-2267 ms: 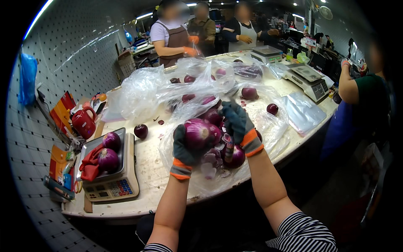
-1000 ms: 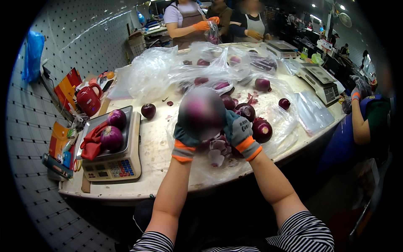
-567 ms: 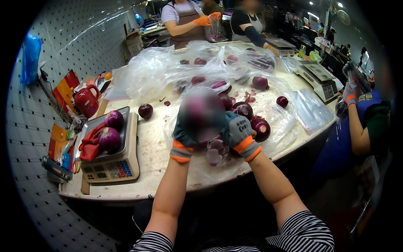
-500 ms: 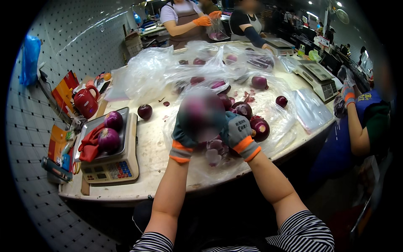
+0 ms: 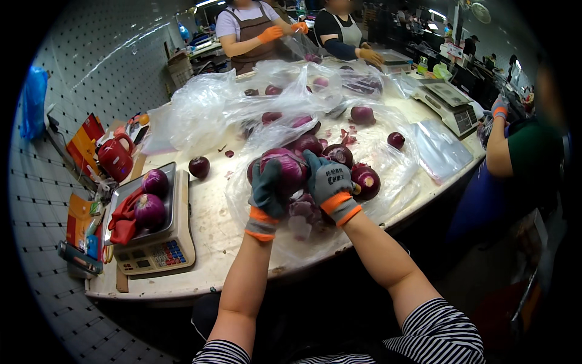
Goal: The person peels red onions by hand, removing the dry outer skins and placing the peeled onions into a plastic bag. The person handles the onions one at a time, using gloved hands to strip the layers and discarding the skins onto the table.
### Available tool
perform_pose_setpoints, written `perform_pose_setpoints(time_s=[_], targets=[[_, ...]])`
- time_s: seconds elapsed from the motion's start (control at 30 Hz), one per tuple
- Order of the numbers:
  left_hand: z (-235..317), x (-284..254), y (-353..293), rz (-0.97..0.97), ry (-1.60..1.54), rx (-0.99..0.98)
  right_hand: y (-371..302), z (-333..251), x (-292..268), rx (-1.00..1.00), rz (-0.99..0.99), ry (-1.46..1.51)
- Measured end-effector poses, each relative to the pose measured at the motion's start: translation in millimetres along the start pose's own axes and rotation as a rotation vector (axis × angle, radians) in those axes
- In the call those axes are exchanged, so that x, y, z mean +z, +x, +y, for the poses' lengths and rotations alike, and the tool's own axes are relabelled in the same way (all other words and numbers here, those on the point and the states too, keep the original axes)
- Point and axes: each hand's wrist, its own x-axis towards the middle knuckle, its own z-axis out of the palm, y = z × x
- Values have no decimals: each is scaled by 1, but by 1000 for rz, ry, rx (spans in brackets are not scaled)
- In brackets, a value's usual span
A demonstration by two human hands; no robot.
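Note:
A large red onion (image 5: pixel 285 171) sits between my two hands above the near part of the table. My left hand (image 5: pixel 267 187), in a dark grey-green glove with an orange-striped cuff, closes on its left side. Against its right side press the bent fingers of my right hand (image 5: pixel 330 182), gloved in grey with an orange-striped cuff. Loose pale-purple onion skins (image 5: pixel 303 213) lie below, between my wrists. Close to my right hand rest a red onion with its cut end showing (image 5: pixel 366 182) and another dark onion (image 5: pixel 338 155). The undersides of my fingers are partly hidden.
A digital scale (image 5: pixel 156 258) at left bears two onions (image 5: pixel 150 211) and a red cloth-like item (image 5: pixel 124 219). Clear plastic sheeting (image 5: pixel 209 100) covers much of the table. Behind it stands a red kettle (image 5: pixel 115 159). Co-workers (image 5: pixel 251 30) stand across the table; another scale (image 5: pixel 448 109) is at right.
The onion between my hands, blurred before, now shows clearly and sits lower between my gloves. The whole view has shifted slightly. Across the table, a co-worker's gloved hand has come into view.

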Motion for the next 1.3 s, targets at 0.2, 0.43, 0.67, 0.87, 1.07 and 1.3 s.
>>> perform_pose_setpoints(time_s=[0.2, 0.43, 0.67, 0.87, 1.07, 1.3], targets=[[-2, -4, 2, 26, -199, -126, 8, -9, -12, 149, -180, 79], [-3, -10, 2, 99, -299, -215, 17, -11, 0, 338, -286, 201], [7, 4, -5, 99, -147, -221, 27, 20, 1, 449, -269, 354], [9, -24, 0, 28, -102, -373, 26, 9, -26, 43, -112, 1021], [26, 15, -12, -364, 584, -50, 21, 24, -28, -8, -397, 1171], [19, 4, -7, -90, 864, -194, 20, 23, -32, -5, -444, 1010]])
